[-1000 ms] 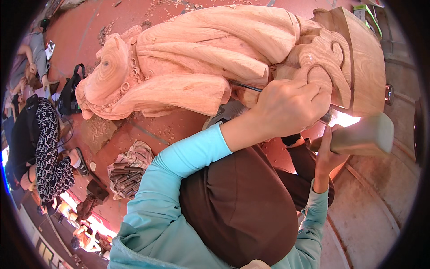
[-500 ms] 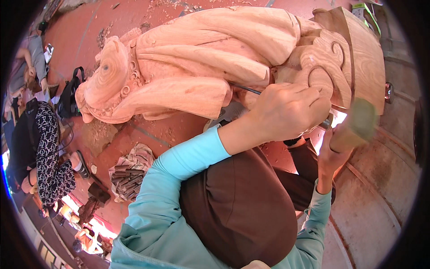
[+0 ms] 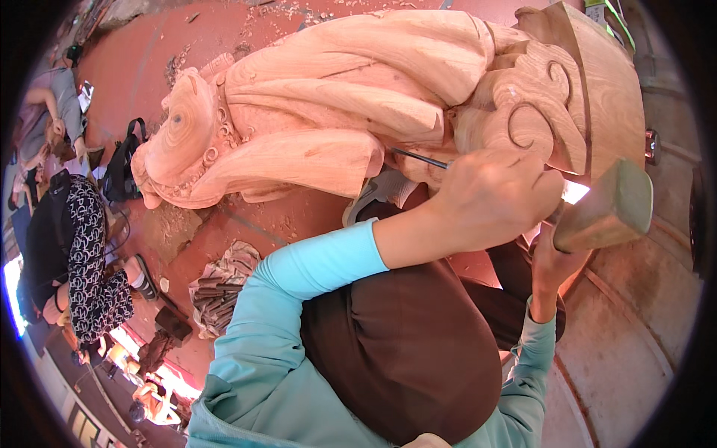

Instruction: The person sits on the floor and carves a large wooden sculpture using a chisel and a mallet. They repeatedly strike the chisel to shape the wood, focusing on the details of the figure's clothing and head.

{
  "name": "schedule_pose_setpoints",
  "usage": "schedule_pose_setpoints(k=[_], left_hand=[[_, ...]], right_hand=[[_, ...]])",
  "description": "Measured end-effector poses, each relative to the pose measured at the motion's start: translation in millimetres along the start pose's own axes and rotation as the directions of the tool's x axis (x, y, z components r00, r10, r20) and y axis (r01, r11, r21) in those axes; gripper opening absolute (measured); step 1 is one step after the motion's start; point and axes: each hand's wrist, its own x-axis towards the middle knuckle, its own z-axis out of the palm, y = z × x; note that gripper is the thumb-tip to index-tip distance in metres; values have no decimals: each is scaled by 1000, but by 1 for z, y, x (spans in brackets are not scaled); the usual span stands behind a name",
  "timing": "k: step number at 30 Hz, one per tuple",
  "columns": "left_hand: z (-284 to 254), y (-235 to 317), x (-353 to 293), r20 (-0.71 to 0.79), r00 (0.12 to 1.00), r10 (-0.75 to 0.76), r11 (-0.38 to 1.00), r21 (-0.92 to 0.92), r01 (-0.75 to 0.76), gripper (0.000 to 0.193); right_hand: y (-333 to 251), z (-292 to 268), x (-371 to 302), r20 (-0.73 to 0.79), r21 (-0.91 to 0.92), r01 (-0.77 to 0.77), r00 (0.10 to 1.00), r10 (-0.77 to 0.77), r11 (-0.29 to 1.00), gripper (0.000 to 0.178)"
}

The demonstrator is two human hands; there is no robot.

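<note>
A large carved wooden statue [image 3: 299,160] of a robed figure lies on its side across the upper middle of the view. My left hand [image 3: 497,198] is closed around a chisel [image 3: 420,157]; its thin dark shaft points left, with the tip at the recess beside the sleeve end. Most of the chisel's handle is hidden in my fist. Lower right of that fist, my right hand [image 3: 553,265] grips a squared wooden mallet [image 3: 609,209], its head close to the chisel's butt end. Whether mallet and chisel touch is unclear.
Several carving tools [image 3: 218,300] lie on a crumpled cloth left of my knee. Wood chips litter the red floor [image 3: 138,63]. A black bag [image 3: 123,164] and people, one in patterned trousers [image 3: 89,254], are at the left. Grey ribbed sheeting [image 3: 635,328] lies at the right.
The mallet, blurred before, shows sharply now, a little farther right and turned. My left hand and the chisel have shifted slightly right and down, with more of the shaft showing.
</note>
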Motion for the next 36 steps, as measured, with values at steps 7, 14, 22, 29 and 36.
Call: schedule_pose_setpoints(k=[7, 14, 22, 29, 36], left_hand=[[-8, -14, 1, -1, 999, 52, 997, 52, -51, 23], [-11, -22, 1, -27, 999, 46, 999, -17, -46, 26], [-14, -15, 11, -89, 995, -34, 997, 70, 40, 24], [-9, -3, 8, 8, 1000, 8, 1000, 25, -8, 20], [-9, -15, 5, -29, 999, 13, 1000, -7, -14, 22]], right_hand=[[-12, -7, 10, -97, 35, 203, 975, -199, 978, 13], [4, 1, 10, -38, -158, 228, 971, -236, 961, 19], [15, -6, 11, 6, -237, 237, 970, -242, 942, 30], [10, -4, 4, -91, -58, 88, 992, -93, 994, 2], [-13, 0, 10, -26, 86, 135, 991, -133, 987, 14]])
